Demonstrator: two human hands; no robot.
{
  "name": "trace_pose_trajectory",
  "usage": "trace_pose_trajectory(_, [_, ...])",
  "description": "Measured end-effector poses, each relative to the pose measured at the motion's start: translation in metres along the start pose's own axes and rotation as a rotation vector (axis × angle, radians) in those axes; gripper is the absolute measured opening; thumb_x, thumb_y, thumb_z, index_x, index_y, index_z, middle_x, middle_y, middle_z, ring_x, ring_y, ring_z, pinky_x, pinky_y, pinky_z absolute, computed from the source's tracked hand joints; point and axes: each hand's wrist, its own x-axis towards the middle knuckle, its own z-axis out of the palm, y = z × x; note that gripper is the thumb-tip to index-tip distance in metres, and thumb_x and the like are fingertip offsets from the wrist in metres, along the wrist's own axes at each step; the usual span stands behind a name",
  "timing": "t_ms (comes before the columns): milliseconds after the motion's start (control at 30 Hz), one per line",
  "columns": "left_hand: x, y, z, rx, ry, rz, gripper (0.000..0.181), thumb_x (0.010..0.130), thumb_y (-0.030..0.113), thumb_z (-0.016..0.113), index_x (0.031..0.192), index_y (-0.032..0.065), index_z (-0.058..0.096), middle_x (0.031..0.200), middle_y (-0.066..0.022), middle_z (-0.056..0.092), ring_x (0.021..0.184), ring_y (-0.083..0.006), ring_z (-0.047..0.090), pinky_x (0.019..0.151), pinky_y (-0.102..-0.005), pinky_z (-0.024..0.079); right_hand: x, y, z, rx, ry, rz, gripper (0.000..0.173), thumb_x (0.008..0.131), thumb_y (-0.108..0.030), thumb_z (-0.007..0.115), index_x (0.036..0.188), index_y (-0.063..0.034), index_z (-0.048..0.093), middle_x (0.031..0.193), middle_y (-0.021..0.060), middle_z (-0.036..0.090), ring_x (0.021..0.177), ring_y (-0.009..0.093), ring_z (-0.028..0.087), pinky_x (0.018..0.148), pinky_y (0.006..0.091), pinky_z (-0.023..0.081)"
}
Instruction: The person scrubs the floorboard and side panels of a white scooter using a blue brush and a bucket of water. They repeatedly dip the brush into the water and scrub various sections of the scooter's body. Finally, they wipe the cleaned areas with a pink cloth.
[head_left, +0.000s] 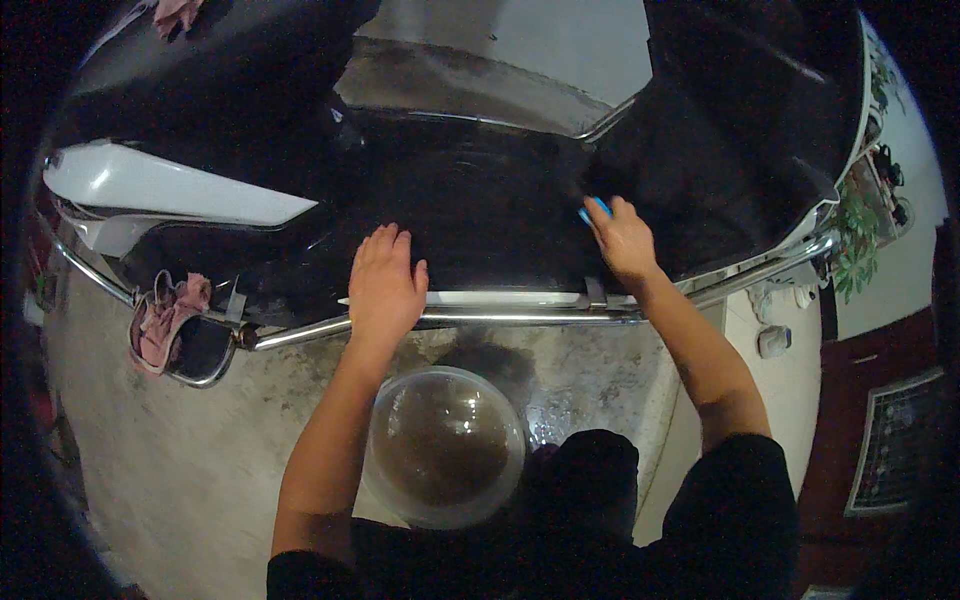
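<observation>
My left hand (387, 277) lies palm down, fingers together, at the near edge of the black floor panel (480, 202) of a vehicle. It appears to hold nothing. Farther right, my right hand (624, 238) grips a small blue object (598, 209), possibly a brush, against the same panel. The end of that object is too dark to make out. Just in front of the panel runs a chrome side rail (525, 319), passing beneath both arms. Below it, a clear basin (448, 448) of murky brown water stands on the wet floor, between my forearms.
A white body panel (180, 187) juts out at left. Pink cloth (161, 330) hangs in a metal loop on the rail; another pink cloth (177, 16) lies at the top left. On the right are a pale step (765, 390), a leafy plant (855, 240) and a dark red door (847, 420).
</observation>
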Motion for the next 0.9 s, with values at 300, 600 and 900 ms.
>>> trace_pose_trajectory(300, [0.001, 0.004, -0.001, 0.039, -0.049, -0.017, 0.043, 0.085, 0.020, 0.059, 0.120, -0.0039, 0.053, 0.130, -0.0220, 0.051, 0.125, -0.0356, 0.045, 0.109, -0.0446, 0.031, 0.012, -0.005, 0.008, -0.101, 0.028, -0.084, 0.040, 0.082, -0.010, 0.056, 0.122, -0.0101, 0.056, 0.093, 0.0147, 0.055, 0.084, 0.031, 0.060, 0.063, 0.0401, 0.054])
trace_pose_trajectory(600, [0.003, 0.003, -0.004, 0.028, -0.091, 0.021, 0.046, 0.084, 0.020, 0.060, 0.122, -0.0033, 0.051, 0.132, -0.0229, 0.049, 0.126, -0.0390, 0.043, 0.109, -0.0485, 0.030, 0.172, 0.016, 0.117, -0.253, -0.161, 0.416, 0.023, 0.089, -0.017, 0.050, 0.098, -0.0073, 0.069, 0.100, 0.0138, 0.066, 0.092, 0.031, 0.066, 0.075, 0.0428, 0.051])
trace_pose_trajectory(900, [0.003, 0.011, -0.014, 0.041, -0.136, -0.026, 0.047, 0.081, 0.018, 0.060, 0.122, -0.0028, 0.051, 0.134, -0.0228, 0.046, 0.127, -0.0375, 0.042, 0.110, -0.0480, 0.029, 0.212, 0.056, 0.155, -0.015, -0.068, 0.742, 0.023, 0.088, -0.017, 0.051, 0.095, -0.0053, 0.070, 0.103, 0.0168, 0.066, 0.090, 0.033, 0.067, 0.075, 0.0454, 0.055])
